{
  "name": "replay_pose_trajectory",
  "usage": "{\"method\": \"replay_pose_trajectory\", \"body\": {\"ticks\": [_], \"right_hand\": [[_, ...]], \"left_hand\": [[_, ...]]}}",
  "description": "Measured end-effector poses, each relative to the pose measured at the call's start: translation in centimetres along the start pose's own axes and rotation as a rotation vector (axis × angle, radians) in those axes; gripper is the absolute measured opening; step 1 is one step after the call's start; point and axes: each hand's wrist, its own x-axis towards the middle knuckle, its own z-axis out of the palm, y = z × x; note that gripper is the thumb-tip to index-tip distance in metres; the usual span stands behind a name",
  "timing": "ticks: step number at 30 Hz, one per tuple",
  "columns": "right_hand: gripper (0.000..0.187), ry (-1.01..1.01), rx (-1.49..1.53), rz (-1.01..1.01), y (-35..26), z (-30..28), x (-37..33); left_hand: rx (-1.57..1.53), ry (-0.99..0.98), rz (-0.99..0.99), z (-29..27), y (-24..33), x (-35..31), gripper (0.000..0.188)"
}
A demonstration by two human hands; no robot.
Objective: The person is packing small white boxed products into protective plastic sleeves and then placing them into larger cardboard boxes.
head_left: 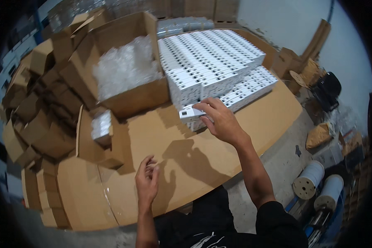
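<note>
My right hand (223,122) is closed on a slim white box (189,113) with a dark square on its end, pinched between thumb and fingers. It is at the near left end of a low row of like white boxes (252,89); whether it rests on them or is lifted off, I cannot tell. Behind that row rises a tall stack of white boxes (211,58), packed tightly side by side. Over the cardboard-covered table (136,140), my left hand (147,180) holds nothing, its fingers loosely curved and apart from the thumb.
Left of the stack stands a large open carton (136,99) filled with clear bubble wrap (126,68). A smaller open carton (120,151) nearer me contains white wrapped items (101,126). Many empty cartons (41,128) pile up at far left. Cable spools (309,180) stand on the floor at right.
</note>
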Motion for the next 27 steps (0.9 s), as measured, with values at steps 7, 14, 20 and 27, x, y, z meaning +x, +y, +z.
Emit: {"method": "replay_pose_trajectory", "body": {"ticks": [7, 14, 20, 27], "right_hand": [[0.035, -0.132, 0.243, -0.004, -5.1, 7.4, -0.4], [0.033, -0.152, 0.466, 0.015, -7.2, 12.4, -0.6], [0.016, -0.026, 0.793, 0.219, -4.6, 17.4, -2.0], [0.026, -0.059, 0.938, 0.41, -2.4, 19.3, -3.2]], "left_hand": [[-0.524, -0.172, -0.148, -1.1, 0.7, 3.5, 0.049], [-0.616, -0.07, -0.17, -3.8, -2.0, 5.5, 0.034], [-0.469, -0.006, -0.001, -3.2, -4.0, 7.2, 0.035], [-0.236, 0.015, 0.212, -2.5, -5.5, 7.8, 0.047]]}}
